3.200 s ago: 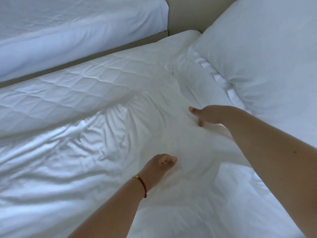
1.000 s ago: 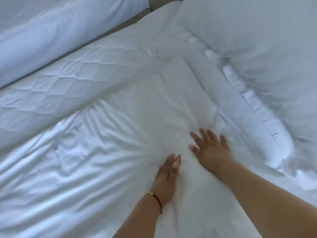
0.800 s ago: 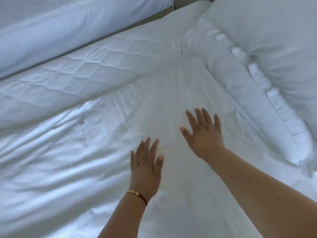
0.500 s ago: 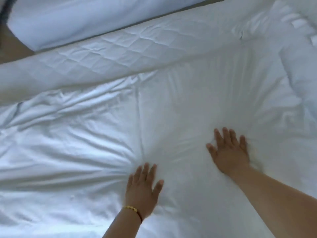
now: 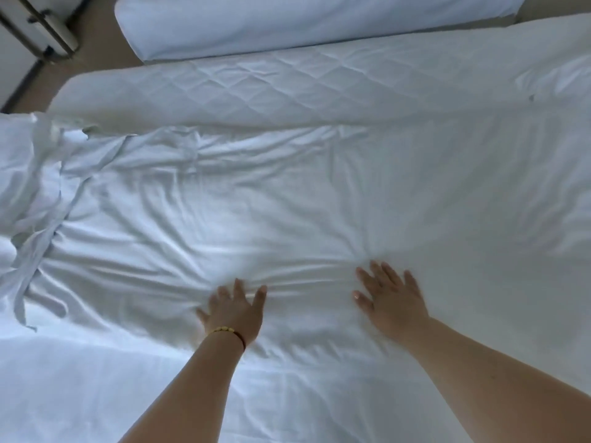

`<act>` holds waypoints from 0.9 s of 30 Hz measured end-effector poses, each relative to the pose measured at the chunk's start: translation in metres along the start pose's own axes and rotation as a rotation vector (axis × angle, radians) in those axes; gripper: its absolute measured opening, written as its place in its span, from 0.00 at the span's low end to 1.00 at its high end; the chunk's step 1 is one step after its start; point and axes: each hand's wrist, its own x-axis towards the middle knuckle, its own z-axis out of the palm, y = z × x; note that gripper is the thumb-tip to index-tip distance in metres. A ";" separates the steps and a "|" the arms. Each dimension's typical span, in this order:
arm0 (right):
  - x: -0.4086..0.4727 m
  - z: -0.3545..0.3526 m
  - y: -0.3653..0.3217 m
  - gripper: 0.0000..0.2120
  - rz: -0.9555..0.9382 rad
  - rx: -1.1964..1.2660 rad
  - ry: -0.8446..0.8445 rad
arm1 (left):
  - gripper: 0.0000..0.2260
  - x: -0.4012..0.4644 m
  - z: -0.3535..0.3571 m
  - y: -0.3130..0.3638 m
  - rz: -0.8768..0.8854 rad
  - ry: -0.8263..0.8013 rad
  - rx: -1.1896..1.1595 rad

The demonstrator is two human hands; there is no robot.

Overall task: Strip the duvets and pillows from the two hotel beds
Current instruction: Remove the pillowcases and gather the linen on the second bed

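Note:
A wrinkled white sheet (image 5: 256,193) covers the near bed. Both my hands lie flat on it, palms down, fingers spread. My left hand (image 5: 236,311), with a thin bracelet at the wrist, presses the sheet near the middle. My right hand (image 5: 391,298) rests to its right. Neither holds anything. Beyond the sheet, the quilted mattress pad (image 5: 287,87) shows along the bed's far side. Bunched white bedding (image 5: 28,193) with a loose cloth edge lies at the left. No pillow is in view.
The second bed (image 5: 287,24), covered in white, runs along the top, across a narrow gap of beige floor (image 5: 96,49). A piece of furniture with a dark frame (image 5: 38,30) stands at the top left corner.
My view and both hands have slid left along the bed, away from the pillow, which has left the frame. The hands went from gripping the sheet to lying flat.

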 end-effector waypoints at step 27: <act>-0.030 -0.055 0.347 0.52 0.835 1.259 0.119 | 0.28 -0.095 0.077 0.367 0.697 -0.251 0.176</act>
